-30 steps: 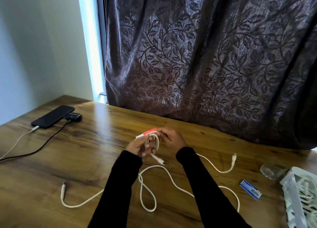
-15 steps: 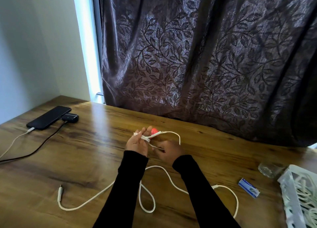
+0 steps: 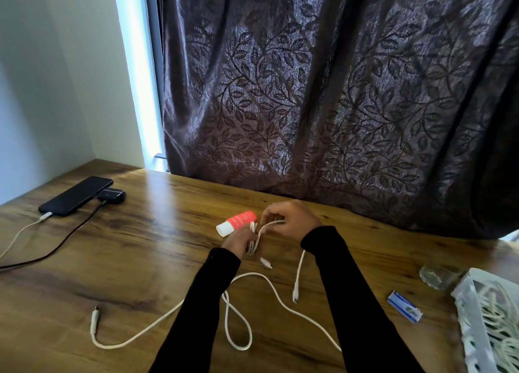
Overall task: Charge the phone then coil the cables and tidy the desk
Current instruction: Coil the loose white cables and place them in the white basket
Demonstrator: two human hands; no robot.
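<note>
Gripping a small bundle of white cable [image 3: 253, 239], the left hand [image 3: 238, 239] has its fingers curled round the loops just above the table [image 3: 157, 249], while the right hand [image 3: 290, 218] pinches a strand of the same cable and holds it up beside the bundle. One plug end dangles just below the left hand, and another end hangs down from the right hand, its plug near the table. A second white cable [image 3: 238, 327] lies loose on the wood in front of the person, looping under both black sleeves, with one plug at the near left. A red tube [image 3: 237, 222] with a white cap lies just behind the left hand. Far left, the phone [image 3: 75, 195] lies flat with a white lead plugged into its near end, a small black box [image 3: 112, 196] touching its far side. At right are a blue packet [image 3: 404, 310], a glass [image 3: 438, 276] and a white basket [image 3: 466, 311] with cables in it. A dark leaf-patterned curtain [image 3: 337, 106] hangs behind.
</note>
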